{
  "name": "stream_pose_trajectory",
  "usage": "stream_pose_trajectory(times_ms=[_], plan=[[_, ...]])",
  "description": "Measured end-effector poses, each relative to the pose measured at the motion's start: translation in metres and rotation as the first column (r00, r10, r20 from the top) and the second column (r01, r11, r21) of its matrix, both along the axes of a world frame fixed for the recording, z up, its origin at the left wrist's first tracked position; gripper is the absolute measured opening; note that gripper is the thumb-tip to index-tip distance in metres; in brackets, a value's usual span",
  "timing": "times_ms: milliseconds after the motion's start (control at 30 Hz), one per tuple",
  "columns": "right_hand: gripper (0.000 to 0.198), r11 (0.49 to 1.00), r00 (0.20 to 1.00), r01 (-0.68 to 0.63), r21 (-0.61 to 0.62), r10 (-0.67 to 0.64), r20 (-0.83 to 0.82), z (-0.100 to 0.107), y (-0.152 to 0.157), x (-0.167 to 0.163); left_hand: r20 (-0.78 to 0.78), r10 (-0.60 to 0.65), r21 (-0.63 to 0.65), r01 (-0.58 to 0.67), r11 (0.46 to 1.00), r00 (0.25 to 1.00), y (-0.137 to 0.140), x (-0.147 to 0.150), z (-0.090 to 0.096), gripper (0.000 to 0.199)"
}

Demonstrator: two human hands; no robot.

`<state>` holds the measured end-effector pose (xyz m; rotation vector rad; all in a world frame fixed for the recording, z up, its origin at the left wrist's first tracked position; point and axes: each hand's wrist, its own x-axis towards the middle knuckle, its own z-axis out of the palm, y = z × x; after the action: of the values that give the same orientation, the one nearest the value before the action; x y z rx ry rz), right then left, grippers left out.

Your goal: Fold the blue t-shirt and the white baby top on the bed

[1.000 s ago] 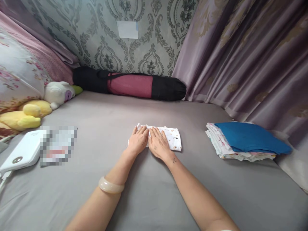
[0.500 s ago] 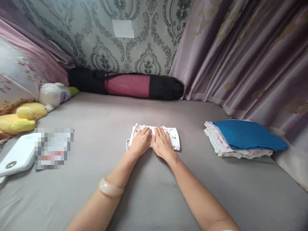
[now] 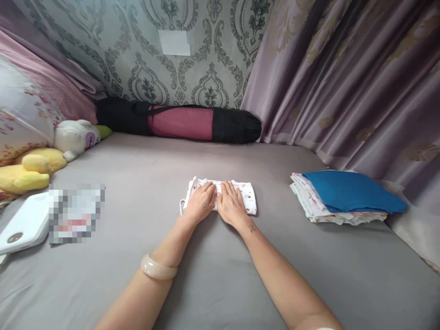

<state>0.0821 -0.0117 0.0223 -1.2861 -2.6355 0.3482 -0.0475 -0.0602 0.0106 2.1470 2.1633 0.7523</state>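
A white garment with a small print lies folded into a flat rectangle on the grey bed sheet. A thin white loop sticks out at its left side. My left hand rests flat on its left half, fingers stretched out. Beside it, my right hand lies flat on the right half, the fingers slightly spread. Both palms press on the cloth, and neither hand grips anything. The middle of the garment is partly hidden under the hands.
To the right sits a stack of folded clothes with a blue one on top. A black and pink mat bag lies along the wall. At left are plush toys, a white device and a blurred packet.
Both hands stay flat on the folded garment in the same place. Only the view has shifted very slightly.
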Motion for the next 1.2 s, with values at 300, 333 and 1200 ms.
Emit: stream_pose_trajectory(times_ms=[300, 333, 1200], plan=[[0.060, 0.987, 0.988, 0.151, 0.048, -0.152, 0.029, -0.006, 0.003, 0.001, -0.061, 0.126, 0.050, -0.123, 0.991, 0.990, 0.002, 0.001, -0.011, 0.038], [0.060, 0.987, 0.987, 0.153, 0.044, -0.154, 0.034, -0.006, 0.003, 0.001, -0.071, 0.123, 0.035, -0.121, 0.992, 0.990, 0.002, 0.001, -0.013, 0.039], [0.073, 0.960, 0.958, 0.274, 0.066, -0.278, 0.065, -0.010, 0.006, 0.002, -0.118, 0.288, 0.037, -0.285, 0.958, 0.950, -0.001, 0.004, -0.009, 0.048]])
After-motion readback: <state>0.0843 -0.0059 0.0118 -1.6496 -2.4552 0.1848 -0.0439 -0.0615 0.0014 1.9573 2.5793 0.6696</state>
